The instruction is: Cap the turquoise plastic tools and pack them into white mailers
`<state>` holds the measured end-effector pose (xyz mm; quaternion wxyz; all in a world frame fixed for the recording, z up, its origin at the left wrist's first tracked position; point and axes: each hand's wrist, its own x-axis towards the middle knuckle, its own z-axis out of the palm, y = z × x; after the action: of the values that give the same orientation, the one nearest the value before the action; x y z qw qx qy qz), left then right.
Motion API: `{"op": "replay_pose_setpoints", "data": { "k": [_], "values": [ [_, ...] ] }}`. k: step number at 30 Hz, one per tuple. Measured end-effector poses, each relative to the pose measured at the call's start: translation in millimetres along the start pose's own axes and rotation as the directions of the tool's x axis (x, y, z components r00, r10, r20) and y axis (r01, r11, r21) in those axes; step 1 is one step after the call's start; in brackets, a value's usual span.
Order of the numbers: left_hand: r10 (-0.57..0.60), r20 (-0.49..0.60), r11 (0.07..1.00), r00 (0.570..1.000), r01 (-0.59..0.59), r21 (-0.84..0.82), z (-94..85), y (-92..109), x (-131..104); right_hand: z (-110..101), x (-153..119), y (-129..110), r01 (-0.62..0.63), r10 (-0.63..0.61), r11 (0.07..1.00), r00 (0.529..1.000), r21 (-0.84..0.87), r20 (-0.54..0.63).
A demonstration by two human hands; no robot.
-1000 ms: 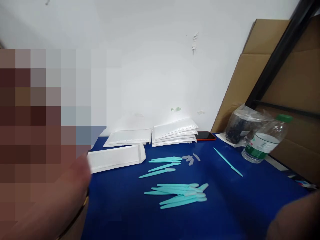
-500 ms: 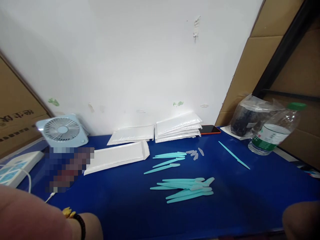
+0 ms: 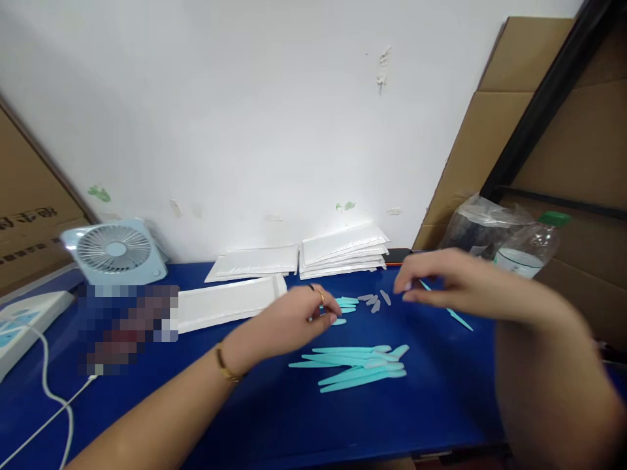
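My left hand (image 3: 298,320) is over the upper group of turquoise sticks (image 3: 349,305), its fingers curled and partly covering them; whether it grips one is hidden. To the right, my right hand (image 3: 435,277) hovers with thumb and fingers apart and nothing between them. It partly covers a single turquoise stick (image 3: 460,319). Small translucent grey covers (image 3: 375,304) lie between the hands. Nearer the front, several turquoise razor-like sticks (image 3: 353,376) lie in a loose bunch, their wider ends to the right.
White padded envelopes (image 3: 343,251) are stacked by the wall, with another envelope (image 3: 220,305) in front. A fan (image 3: 115,251), power strip (image 3: 34,326) and cable stand left. At right are a bottle (image 3: 529,248), a plastic bag (image 3: 477,225) and a phone (image 3: 398,255).
Both hands have come forward over the table, the left to the upper sticks and the right near the single stick. The camera view has shifted slightly.
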<state>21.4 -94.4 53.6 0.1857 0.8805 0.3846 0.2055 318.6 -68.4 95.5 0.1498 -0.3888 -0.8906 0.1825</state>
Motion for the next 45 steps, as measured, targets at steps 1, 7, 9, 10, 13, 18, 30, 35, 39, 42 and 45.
{"op": "replay_pose_setpoints", "data": {
  "k": [1, 7, 9, 10, 13, 18, 30, 35, 39, 42, 45],
  "values": [
    [-0.005, 0.058, 0.999, 0.998, 0.003, 0.032, 13.8, -4.5, 3.3, 9.4, 7.8, 2.9, -0.012, 0.011, 1.000, 0.996, 0.004, 0.092],
    [-0.160, 0.242, 0.977, 0.957, 0.120, 0.174, 62.2, -26.8, 13.7, 63.5, 34.6, 30.0, -0.093, 0.071, 0.994, 0.951, 0.061, 0.300],
    [-0.179, 0.212, 0.972, 0.961, 0.140, 0.188, 60.7, -27.3, 12.1, 70.3, 34.3, 30.8, -0.093, 0.060, 0.991, 0.949, 0.092, 0.308],
    [-0.185, 0.183, 0.970, 0.966, 0.150, 0.190, 58.8, -27.1, 11.1, 72.5, 34.1, 29.4, -0.090, 0.052, 0.990, 0.949, 0.107, 0.311],
    [-0.194, 0.099, 0.966, 0.976, 0.172, 0.195, 52.6, -28.2, 9.5, 78.5, 36.1, 25.5, -0.084, 0.035, 0.985, 0.951, 0.148, 0.306],
    [-0.191, 0.003, 0.938, 0.982, 0.182, 0.296, 43.0, -44.2, 12.5, 81.7, 41.0, 40.9, -0.202, 0.156, 0.959, 0.962, 0.199, 0.226],
    [-0.066, 0.156, 0.989, 0.986, 0.044, 0.138, 61.1, -25.4, 3.8, 82.2, 29.1, 31.5, -0.083, 0.069, 0.996, 0.908, 0.015, 0.413],
    [-0.183, 0.203, 0.976, 0.962, 0.154, 0.152, 60.8, -26.8, 6.3, 91.0, 35.7, 28.4, -0.106, 0.095, 0.994, 0.893, -0.001, 0.440],
    [-0.179, 0.102, 0.966, 0.979, 0.156, 0.206, 46.6, -35.2, 8.7, 81.9, 34.7, 34.9, -0.118, 0.099, 0.992, 0.933, 0.034, 0.345],
    [-0.212, -0.003, 0.936, 0.977, 0.204, 0.287, 34.8, -46.9, 9.5, 74.1, 33.2, 49.6, -0.226, 0.211, 0.972, 0.957, 0.058, 0.197],
    [-0.214, -0.060, 0.927, 0.975, 0.222, 0.304, 28.1, -54.9, 9.0, 70.8, 33.6, 60.6, -0.282, 0.279, 0.958, 0.958, 0.056, 0.063]
  ]
}}
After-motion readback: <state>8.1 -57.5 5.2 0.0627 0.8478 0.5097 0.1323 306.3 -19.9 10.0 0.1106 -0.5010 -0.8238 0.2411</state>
